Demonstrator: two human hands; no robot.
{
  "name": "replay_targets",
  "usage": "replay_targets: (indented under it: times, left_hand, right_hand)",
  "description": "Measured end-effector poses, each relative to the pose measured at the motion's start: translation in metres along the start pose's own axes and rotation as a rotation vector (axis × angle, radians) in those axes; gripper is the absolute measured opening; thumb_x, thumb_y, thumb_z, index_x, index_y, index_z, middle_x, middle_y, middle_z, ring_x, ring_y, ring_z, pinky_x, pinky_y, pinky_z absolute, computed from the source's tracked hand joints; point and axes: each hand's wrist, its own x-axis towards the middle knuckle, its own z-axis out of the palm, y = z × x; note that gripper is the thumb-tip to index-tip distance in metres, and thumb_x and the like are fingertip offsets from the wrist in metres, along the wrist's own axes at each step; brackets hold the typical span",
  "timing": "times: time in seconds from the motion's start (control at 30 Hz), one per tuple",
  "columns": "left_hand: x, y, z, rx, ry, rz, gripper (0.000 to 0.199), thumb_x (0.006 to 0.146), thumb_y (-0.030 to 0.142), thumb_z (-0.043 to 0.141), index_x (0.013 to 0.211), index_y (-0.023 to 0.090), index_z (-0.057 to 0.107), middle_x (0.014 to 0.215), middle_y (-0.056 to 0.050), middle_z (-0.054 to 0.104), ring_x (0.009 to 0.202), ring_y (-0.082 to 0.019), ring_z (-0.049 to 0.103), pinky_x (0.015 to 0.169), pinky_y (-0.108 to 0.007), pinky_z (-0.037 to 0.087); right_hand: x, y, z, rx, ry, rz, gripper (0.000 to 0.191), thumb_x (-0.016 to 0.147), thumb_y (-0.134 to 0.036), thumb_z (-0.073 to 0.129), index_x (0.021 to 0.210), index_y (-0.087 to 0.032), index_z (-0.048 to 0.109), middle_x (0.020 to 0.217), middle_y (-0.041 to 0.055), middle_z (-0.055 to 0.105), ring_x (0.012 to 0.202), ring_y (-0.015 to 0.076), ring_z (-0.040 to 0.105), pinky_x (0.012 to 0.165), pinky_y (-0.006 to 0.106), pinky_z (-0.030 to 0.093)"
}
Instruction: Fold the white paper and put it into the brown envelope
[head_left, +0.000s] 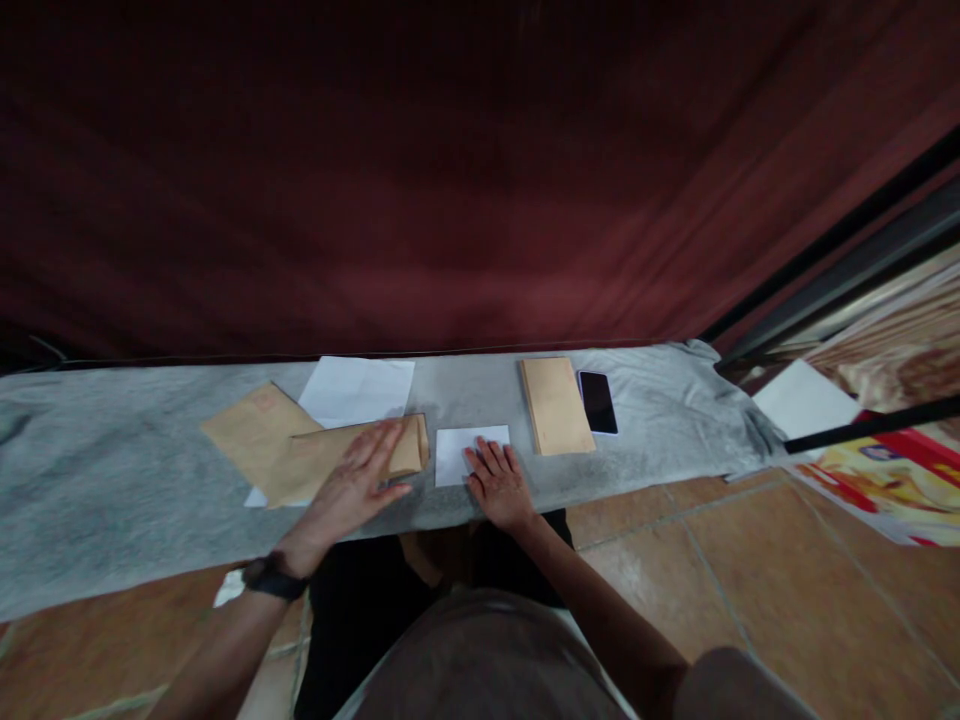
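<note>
My left hand [356, 487] rests over a brown paper envelope [409, 445], its fingers stretched out along the paper. Another brown envelope [259, 430] lies at a slant to the left, overlapping it. Under and behind these are white sheets of paper [352, 388]. My right hand [501, 485] lies flat, fingers spread, on a small white folded paper [452, 455] just right of the envelope. Whether my left fingers press on the envelope or hover slightly above it is hard to make out.
A stack of brown envelopes [556, 405] lies to the right, beside a dark-screened phone [598, 402]. Grey cloth [150, 460] covers the narrow surface. A dark red curtain [450, 230] hangs behind. At far right are a black frame bar [877, 425] and a colourful box [892, 480].
</note>
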Motion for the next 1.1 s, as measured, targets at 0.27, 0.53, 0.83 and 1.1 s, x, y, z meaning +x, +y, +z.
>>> replay_targets:
  times: [0.27, 0.53, 0.83, 1.1]
  left_hand:
    - [0.0, 0.114, 0.093, 0.026, 0.049, 0.019, 0.071, 0.098, 0.055, 0.039, 0.154, 0.01, 0.032, 0.156, -0.02, 0.039, 0.147, -0.03, 0.032, 0.12, -0.05, 0.031]
    - [-0.012, 0.111, 0.102, 0.121, 0.141, -0.066, 0.072, 0.099, 0.053, 0.035, 0.153, 0.006, 0.032, 0.156, -0.023, 0.037, 0.148, -0.031, 0.03, 0.119, -0.051, 0.032]
    - [-0.015, 0.122, 0.103, 0.124, 0.174, -0.128, 0.068, 0.1, 0.046, 0.034, 0.154, 0.004, 0.029, 0.155, -0.024, 0.038, 0.147, -0.033, 0.032, 0.119, -0.053, 0.032]
    - [0.063, 0.135, 0.113, 0.036, 0.17, -0.072, 0.062, 0.1, 0.033, 0.031, 0.155, 0.005, 0.026, 0.158, -0.02, 0.035, 0.15, -0.028, 0.027, 0.12, -0.05, 0.029]
  right_hand:
    - [-0.004, 0.003, -0.002, 0.028, 0.003, -0.002, 0.05, 0.105, -0.038, 0.039, 0.153, -0.024, 0.037, 0.16, 0.0063, 0.034, 0.149, 0.0239, 0.03, 0.121, 0.048, 0.024]
    - [-0.023, 0.014, 0.0, -0.013, 0.088, 0.077, 0.059, 0.103, -0.039, 0.043, 0.154, -0.011, 0.034, 0.157, 0.0142, 0.039, 0.146, 0.0272, 0.035, 0.119, 0.047, 0.028]
    - [-0.043, 0.025, -0.007, -0.021, 0.121, 0.076, 0.062, 0.102, -0.041, 0.043, 0.154, -0.009, 0.032, 0.156, 0.0161, 0.041, 0.145, 0.0289, 0.037, 0.119, 0.047, 0.03]
    - [-0.044, 0.025, -0.006, -0.023, 0.109, 0.079, 0.06, 0.102, -0.038, 0.042, 0.154, -0.008, 0.034, 0.155, 0.0162, 0.041, 0.145, 0.0286, 0.036, 0.12, 0.048, 0.029]
